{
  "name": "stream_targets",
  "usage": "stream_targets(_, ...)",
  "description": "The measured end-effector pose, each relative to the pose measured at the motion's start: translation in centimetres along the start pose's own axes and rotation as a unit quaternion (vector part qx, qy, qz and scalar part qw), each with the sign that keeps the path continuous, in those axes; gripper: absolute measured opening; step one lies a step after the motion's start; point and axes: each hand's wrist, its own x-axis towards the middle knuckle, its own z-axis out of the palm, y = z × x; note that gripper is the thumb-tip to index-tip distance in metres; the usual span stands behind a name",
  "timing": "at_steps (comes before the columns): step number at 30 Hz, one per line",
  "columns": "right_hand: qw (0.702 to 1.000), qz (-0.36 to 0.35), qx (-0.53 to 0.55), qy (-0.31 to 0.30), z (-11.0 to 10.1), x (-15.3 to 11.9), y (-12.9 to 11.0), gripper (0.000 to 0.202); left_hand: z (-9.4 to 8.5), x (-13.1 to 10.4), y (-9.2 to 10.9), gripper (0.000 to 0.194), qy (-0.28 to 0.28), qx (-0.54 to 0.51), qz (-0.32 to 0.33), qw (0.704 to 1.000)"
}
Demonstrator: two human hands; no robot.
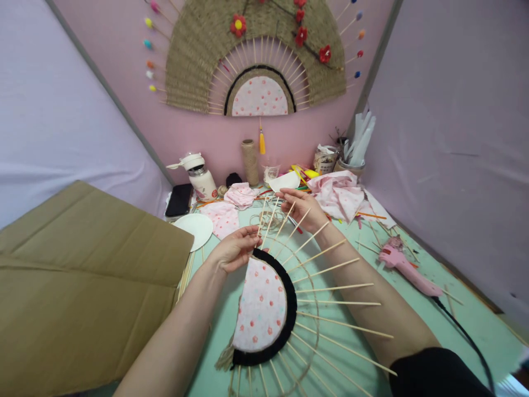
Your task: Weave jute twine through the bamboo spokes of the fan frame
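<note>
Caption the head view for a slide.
Left hand holds a stick-ribbed fan, right hand at its upper sticks; a flower-decorated woven fan hangs behind.

Half-round fan (262, 303), sticks (343, 302) radiating, over green table (491, 342).
Left grip (235, 248) on uppermost sticks; right grip (306, 212) near their tips; pink glue gun (409, 270) at right.

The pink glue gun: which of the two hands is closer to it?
Right. The right hand is to the left of the glue gun and farther back; the left hand is farther left, beside the black band's upper end.
</note>
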Motion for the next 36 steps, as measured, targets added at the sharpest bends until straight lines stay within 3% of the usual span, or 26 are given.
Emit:
stream_targets(12, 0.999, -0.023, -0.022, -0.01, -1.3, 0.4, 0.1, 0.019, 0.0, 0.0, -0.1, 0.029, -0.012, -0.025, -0.009, 1.0)
stream_targets(19, 0.988, 0.021, -0.138, -0.065, -3.4, 0.5, 0.0, 0.007, 0.1, -0.2, 0.5, 0.024, -0.012, -0.027, -0.019, 0.999)
stream_targets(24, 0.95, 0.112, -0.245, -0.158, -4.6, -0.7, -1.2, 0.009, 0.2, -0.3, 1.0, 0.011, 0.0, -0.08, -0.054, 0.995)
stream_targets(30, 0.868, 0.18, -0.387, -0.255, -5.6, -1.3, -2.7, 0.019, -0.5, -0.2, 1.1, 0.005, -0.008, -0.048, -0.046, 0.998)
stream_targets(33, 0.85, 0.198, -0.411, -0.265, -5.9, -1.3, -2.9, 0.018, -1.2, -0.7, 0.4, 0.022, -0.07, -0.036, -0.011, 0.997)
stream_targets(36, 0.837, 0.199, -0.425, -0.283, -5.8, -1.1, -2.7, 0.017, -1.9, -1.9, -1.3, 0.056, -0.174, -0.044, 0.011, 0.984)
